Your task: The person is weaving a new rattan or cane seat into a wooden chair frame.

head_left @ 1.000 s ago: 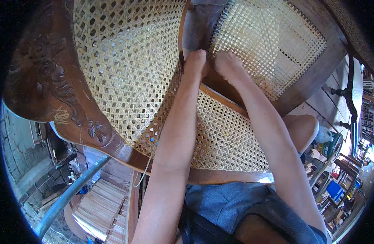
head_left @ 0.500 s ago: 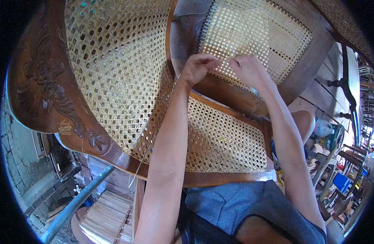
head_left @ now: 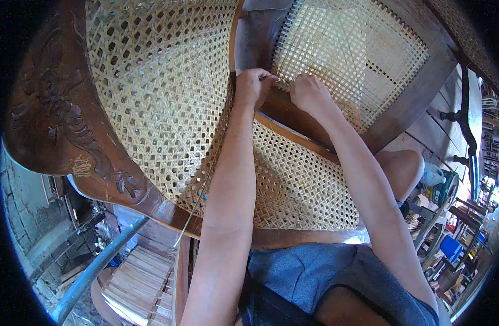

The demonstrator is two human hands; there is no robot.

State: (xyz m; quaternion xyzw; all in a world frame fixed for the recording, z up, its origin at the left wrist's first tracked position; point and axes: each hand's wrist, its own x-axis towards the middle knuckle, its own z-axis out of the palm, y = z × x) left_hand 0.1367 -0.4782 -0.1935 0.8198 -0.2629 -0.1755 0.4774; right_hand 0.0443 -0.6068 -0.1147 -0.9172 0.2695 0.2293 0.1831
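My left hand (head_left: 253,87) is pinched closed at the near left corner of a wooden seat frame (head_left: 256,32). Just to its right, my right hand (head_left: 310,95) is closed too, its fingers bent down over the frame's near edge. A thin pale cane strand runs between the two sets of fingertips; its ends are hidden by them. Within the frame is a partly woven cane panel (head_left: 325,54), an open grid of strips on the left and denser pale matting on the right. Lacing loops line its edges.
A large carved wooden backrest (head_left: 59,108) with finished cane mesh (head_left: 157,92) curves along the left. More woven cane (head_left: 304,187) lies under my forearms. A loose strand (head_left: 192,214) hangs by my left forearm. A blue-grey pipe (head_left: 103,266) and wooden slats (head_left: 138,285) are lower left; clutter fills the right.
Both hands have moved left and slightly down toward the near left corner of the panel, and their fingers have closed into pinches. The view has shifted a little.
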